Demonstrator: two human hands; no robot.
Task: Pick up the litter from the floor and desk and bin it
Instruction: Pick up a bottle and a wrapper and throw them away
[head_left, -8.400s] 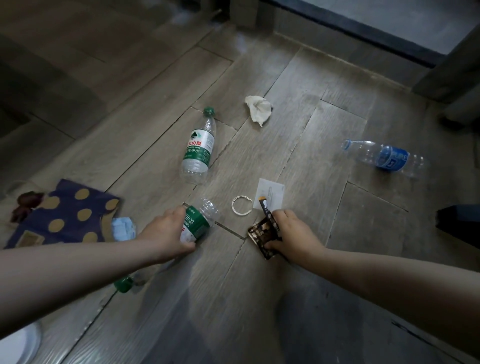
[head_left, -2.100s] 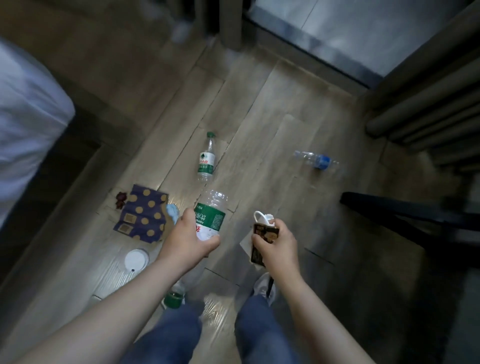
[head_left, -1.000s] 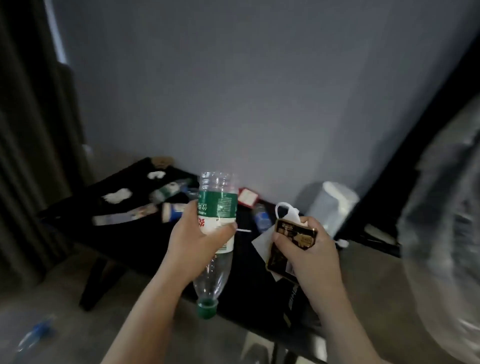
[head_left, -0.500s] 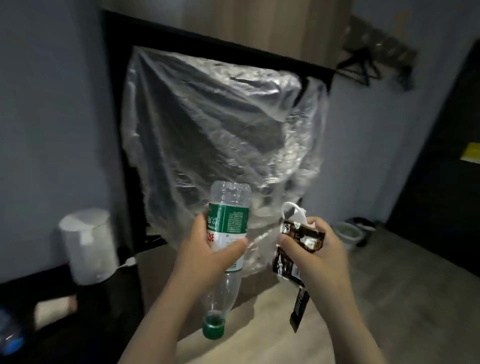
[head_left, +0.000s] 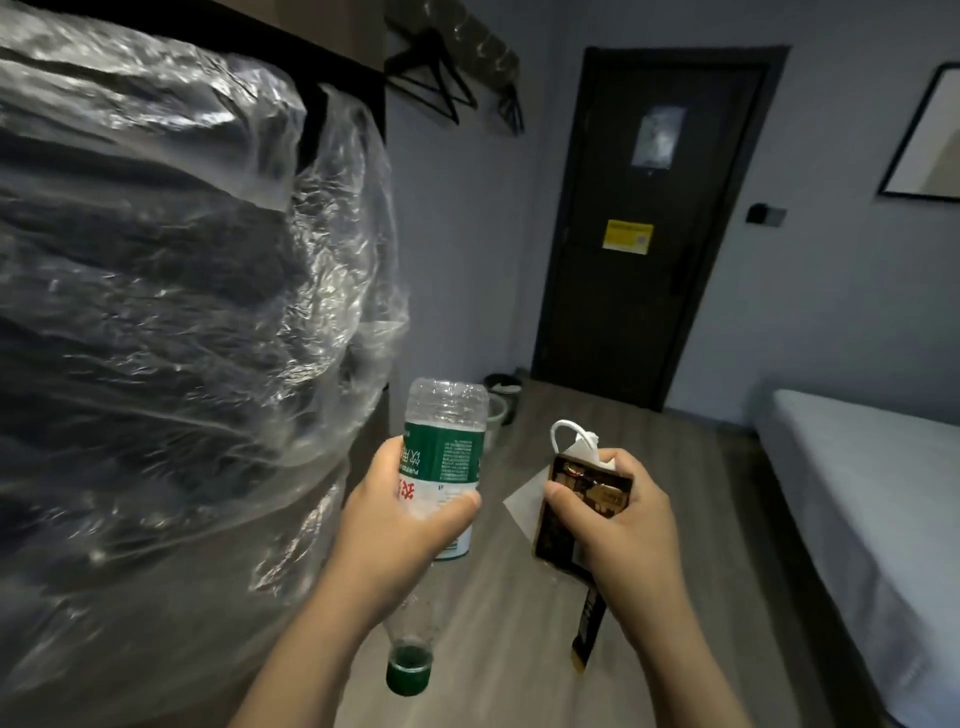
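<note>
The bottle (head_left: 444, 457) is up in the air and upside down, its green cap (head_left: 409, 675) pointing at the floor (head_left: 498, 613) and its base uppermost. The left hand (head_left: 410, 540) grips it round the label, thumb across the front and fingers curled behind. Just to the right, at about the same height, the right hand (head_left: 618, 525) clutches a bundle of litter. A dark wrapper (head_left: 587, 493) is pinched under the thumb, a white ring (head_left: 563, 431) sticks up above it and a white card (head_left: 524, 501) juts out to the left. A dark strip (head_left: 587, 629) hangs below the fist. The hands are near each other but apart.

Crinkled clear plastic (head_left: 182, 286) fills the left side, draped over something dark, close beside the left forearm. Beyond the bottle, by the far wall, stand two small bins (head_left: 503, 387), a dark one with something white in it and a paler one in front. Right of them is a dark door (head_left: 649, 312) bearing a yellow notice (head_left: 627, 236). Black hangers (head_left: 436, 88) hang high on the wall left of the door. A bed (head_left: 857, 493) with a pale sheet runs along the right side, and a frame (head_left: 924, 140) hangs on the wall above it
</note>
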